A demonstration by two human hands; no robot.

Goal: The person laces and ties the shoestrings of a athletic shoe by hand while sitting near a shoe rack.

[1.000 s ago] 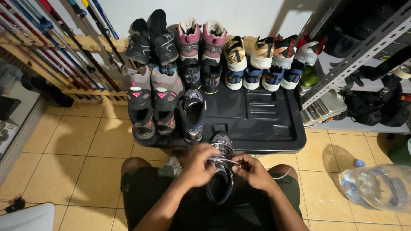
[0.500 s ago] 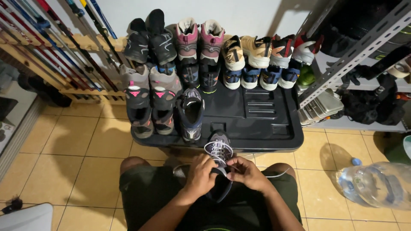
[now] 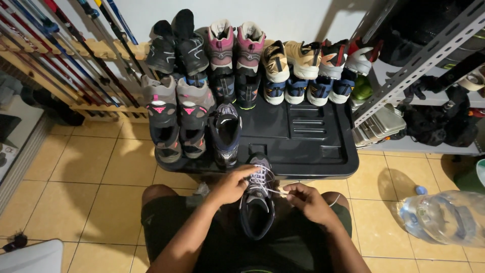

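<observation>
Tiled floor (image 3: 76,167): pale yellow squares, running under everything in view.
Pole rack (image 3: 96,50): wooden, far left against the wall, holding slanted red and blue poles.
Grey boots (image 3: 174,119): a pair with pink marks, standing on the left part of the lid, toes toward me.
Single dark shoe (image 3: 226,132): just right of the grey boots, open top facing up.
My left hand (image 3: 231,186): fingers curled closed on the laces at the left side of the shoe in my lap.
Shoe (image 3: 257,199): dark with pale laces, resting on my lap between my two hands, toe pointing at the black lid and just reaching its near edge.
Lace (image 3: 275,190): white, drawn out rightward from the shoe.
My right hand (image 3: 309,202): thumb and fingertips pinched narrowly on the lace end, just right of the shoe.
Black lid (image 3: 313,146): plastic, ribbed, bare on its right part; rows of shoes line its far edge.
Metal shelf (image 3: 419,60): grey, at right, with dark bags on it.
Water bottle (image 3: 444,217): large, clear, lying on the floor far right.
</observation>
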